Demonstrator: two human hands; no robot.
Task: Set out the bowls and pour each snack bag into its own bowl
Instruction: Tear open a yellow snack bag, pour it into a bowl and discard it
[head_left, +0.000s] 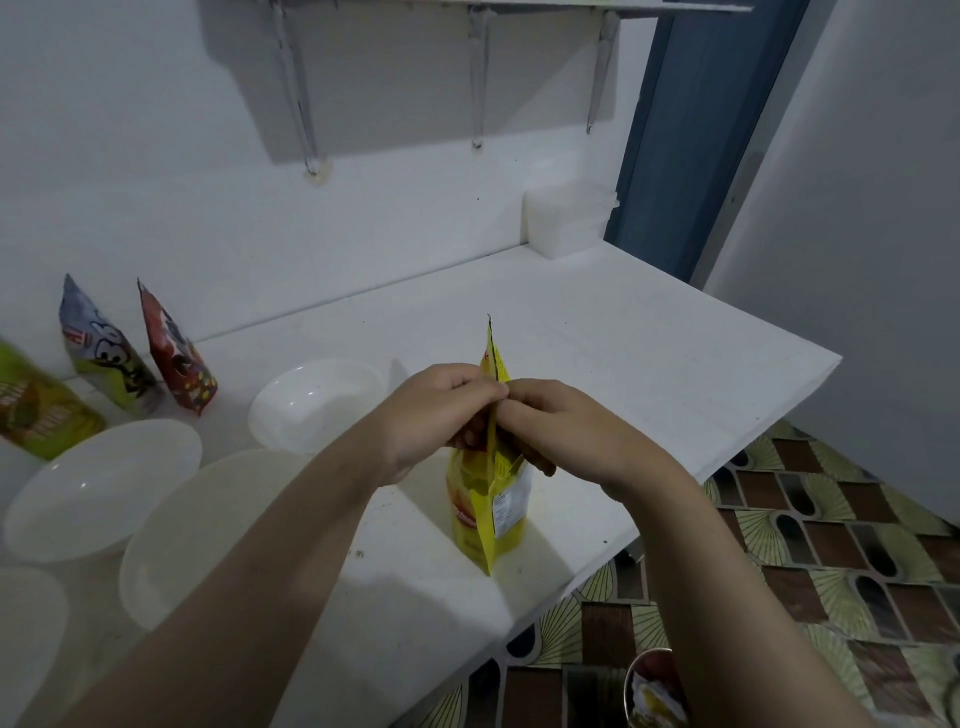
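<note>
Both hands, left and right, pinching the upright yellow snack bag top, white bowls alongside holding nothing.

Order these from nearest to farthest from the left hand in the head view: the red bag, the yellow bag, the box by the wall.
1. Yellow bag, pinched in both hands.
2. Red bag, far left.
3. Box, back right corner.
</note>
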